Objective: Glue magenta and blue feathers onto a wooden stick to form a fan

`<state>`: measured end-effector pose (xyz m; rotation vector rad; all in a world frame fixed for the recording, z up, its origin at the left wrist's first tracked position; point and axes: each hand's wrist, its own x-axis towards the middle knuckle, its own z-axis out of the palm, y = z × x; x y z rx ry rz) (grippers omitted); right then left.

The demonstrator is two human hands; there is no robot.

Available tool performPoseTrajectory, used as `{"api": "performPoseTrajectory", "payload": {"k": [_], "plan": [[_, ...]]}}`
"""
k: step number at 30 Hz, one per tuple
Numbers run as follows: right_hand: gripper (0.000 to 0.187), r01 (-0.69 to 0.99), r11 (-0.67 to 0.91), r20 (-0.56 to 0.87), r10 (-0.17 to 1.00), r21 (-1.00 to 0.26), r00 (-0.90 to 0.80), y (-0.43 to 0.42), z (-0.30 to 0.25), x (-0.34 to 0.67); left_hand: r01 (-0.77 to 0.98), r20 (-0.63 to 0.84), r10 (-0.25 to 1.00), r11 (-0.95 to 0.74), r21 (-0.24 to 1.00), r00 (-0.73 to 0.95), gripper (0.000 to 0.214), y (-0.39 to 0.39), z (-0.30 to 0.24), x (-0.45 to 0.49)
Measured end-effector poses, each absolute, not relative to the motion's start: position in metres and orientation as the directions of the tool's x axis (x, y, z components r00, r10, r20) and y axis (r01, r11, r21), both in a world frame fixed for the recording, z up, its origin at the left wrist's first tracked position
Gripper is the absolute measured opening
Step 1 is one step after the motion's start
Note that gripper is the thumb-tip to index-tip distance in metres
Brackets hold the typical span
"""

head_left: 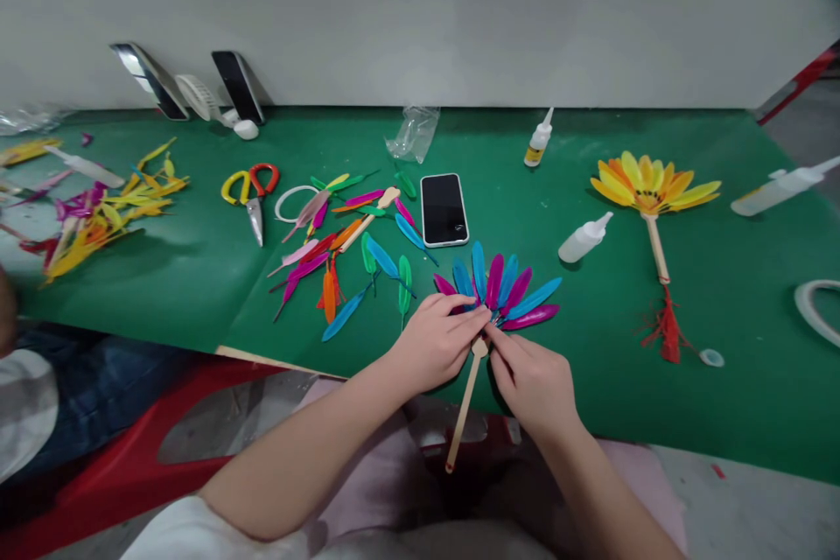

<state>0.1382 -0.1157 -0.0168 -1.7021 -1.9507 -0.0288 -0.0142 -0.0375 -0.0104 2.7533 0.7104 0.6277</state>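
Observation:
A half-made feather fan (500,289) of blue and magenta feathers lies on the green table cover (591,420), its wooden stick (465,407) pointing back toward me over the table edge. My left hand (434,341) pinches the feathers at the fan's hub, fingers closed on them. From the right, my right hand (533,381) presses thumb and fingers together on that same hub. Loose coloured feathers (341,254) lie scattered to the left of the fan.
A black phone (444,208) lies behind the fan. Glue bottles (583,240) (538,140) (784,185), a finished yellow feather fan (649,188), scissors (253,192) and a yellow feather pile (105,214) are on the cover. A red stool (131,446) stands at the lower left.

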Motion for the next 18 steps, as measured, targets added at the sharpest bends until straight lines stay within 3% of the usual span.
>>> {"api": "performPoseTrajectory", "payload": {"k": [6,9,13,18], "plan": [[0.022,0.78,0.031,0.331,0.915,-0.625,0.229,-0.1134,-0.0148,0.1411,0.4,0.367,0.528,-0.838,0.37,0.766,0.039,-0.0375,-0.0078,-0.0157],[0.015,0.729,-0.007,0.293,0.913,-0.685,0.284,-0.1125,-0.0134,0.1422,0.393,0.338,0.544,-0.817,0.423,0.768,0.045,-0.0365,-0.0043,-0.0162],[0.012,0.767,0.062,0.328,0.924,-0.638,0.198,-0.1122,-0.0134,0.1412,0.367,0.31,0.56,-0.782,0.504,0.768,0.059,-0.0355,-0.0006,-0.0158],[0.023,0.882,0.157,0.42,0.906,-0.444,0.05,-0.1134,-0.016,0.1378,0.364,0.331,0.574,-0.774,0.518,0.749,0.066,-0.0363,-0.0028,-0.0158]]}}
